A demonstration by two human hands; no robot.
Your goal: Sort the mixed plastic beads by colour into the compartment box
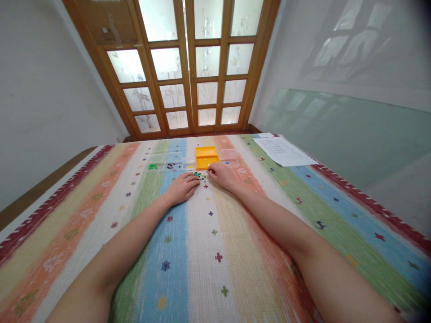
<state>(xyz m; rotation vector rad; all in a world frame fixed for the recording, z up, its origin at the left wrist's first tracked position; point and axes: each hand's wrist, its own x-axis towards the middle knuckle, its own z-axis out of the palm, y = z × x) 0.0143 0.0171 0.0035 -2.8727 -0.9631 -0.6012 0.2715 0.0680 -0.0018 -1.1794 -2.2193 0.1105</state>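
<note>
A small pile of tiny coloured pieces (202,176), green, blue and dark among them, lies on the striped tablecloth between my hands. My left hand (182,187) rests palm down at the pile's left edge, fingers stretched toward it. At the right of the pile, my right hand (221,175) has its thumb and fingertips pinched together; what is between them is too small to make out. Just behind the hands stands an orange-yellow open box (207,153). Left of it, clear boxes (168,157) hold green pieces (153,167), dark red pieces (172,166) and a few yellow pieces (190,167).
To the right of the orange-yellow box is another clear box (232,154) with a blue piece (227,163). Printed paper (283,150) lies at the table's far right. Beyond the table are wooden doors with glass panes (168,63), and a glass sheet (336,130) leans by the right wall.
</note>
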